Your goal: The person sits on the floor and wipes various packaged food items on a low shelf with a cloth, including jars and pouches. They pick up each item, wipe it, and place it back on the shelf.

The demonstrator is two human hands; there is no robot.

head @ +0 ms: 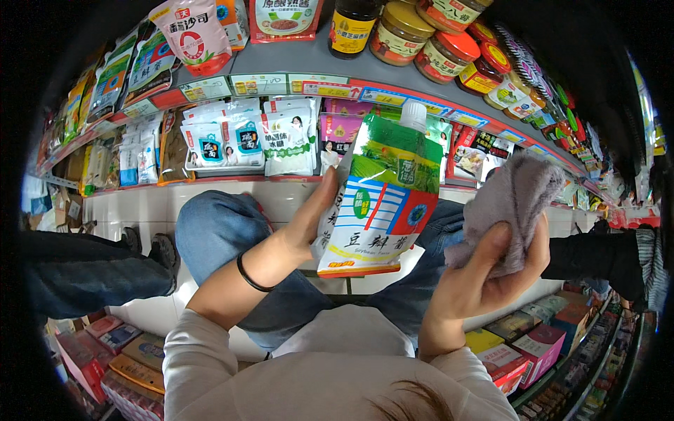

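Upright in front of me is a spouted pouch of soybean paste (379, 210), green, white and red with a white screw cap (414, 114). My left hand (310, 216) holds it by the left side, thumb on the edge, its other fingers hidden behind the pouch. A second printed face or pouch shows at its left edge; I cannot tell which. To the right, my right hand (487, 268) grips a crumpled grey-purple cloth (508, 210), apart from the pouch.
A grey shelf (284, 60) carries sauce jars (403, 31) and a pink ketchup pouch (192, 37). White bags (224, 139) fill the lower shelf. Boxes (131, 352) stand behind on both sides. Another person's legs (100, 273) are at the left; a dark-clothed person (595, 258) is at the right.
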